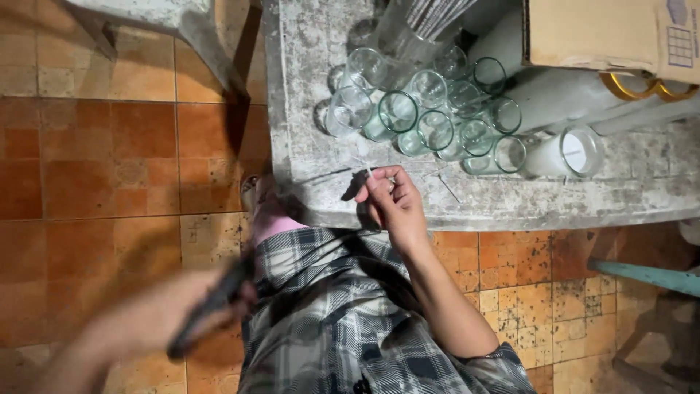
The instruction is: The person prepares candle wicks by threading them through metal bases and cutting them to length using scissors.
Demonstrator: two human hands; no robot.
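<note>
The left hand [157, 314] and its dark tool [211, 306] are motion-blurred.

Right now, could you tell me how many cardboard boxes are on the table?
1: the cardboard box sits at the table's far right corner, partly cut off by the frame edge; others may lie out of view.

A single package shows at the upper right of the frame: a brown cardboard box [598, 33], rectangular and cut off by the top edge, overhanging the tabletop [306, 146] there, with a small pale printed label [682, 40] of bluish grid lines near its right end.
</note>
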